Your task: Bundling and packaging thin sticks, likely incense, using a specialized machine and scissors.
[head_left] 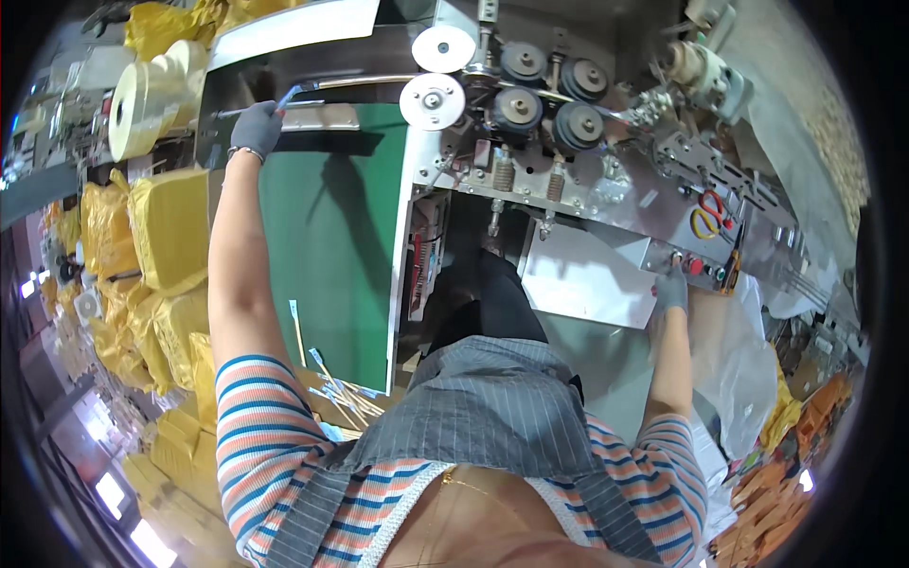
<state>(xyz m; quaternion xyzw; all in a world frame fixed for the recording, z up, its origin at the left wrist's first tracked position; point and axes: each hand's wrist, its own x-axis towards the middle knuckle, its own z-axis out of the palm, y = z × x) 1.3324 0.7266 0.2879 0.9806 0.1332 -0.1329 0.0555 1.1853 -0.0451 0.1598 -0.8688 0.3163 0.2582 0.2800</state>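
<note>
My left hand (258, 130), in a grey glove, reaches far out over the left side of the green work surface (322, 256). Its fingers are closed at the blue end of a thin tan stick (360, 83), which runs right to the rollers of a metal machine (433, 102). My right hand (670, 287), also gloved in grey, is at the control panel (705, 268), a finger stretched up to a button beside the red one. Nothing shows in that hand, though its lower fingers are partly blurred. Several blue-ended sticks (346, 398) lie at the near edge of the green surface.
Dark grooved wheels (521, 109) and spring bolts stand at the machine's middle. Red- and yellow-handled scissors (705, 220) lie on its right. A white panel (587, 275) sits below. Yellow wrapped bundles (170, 232) and a cream roll (137, 112) stand left; clear plastic (739, 369) hangs right.
</note>
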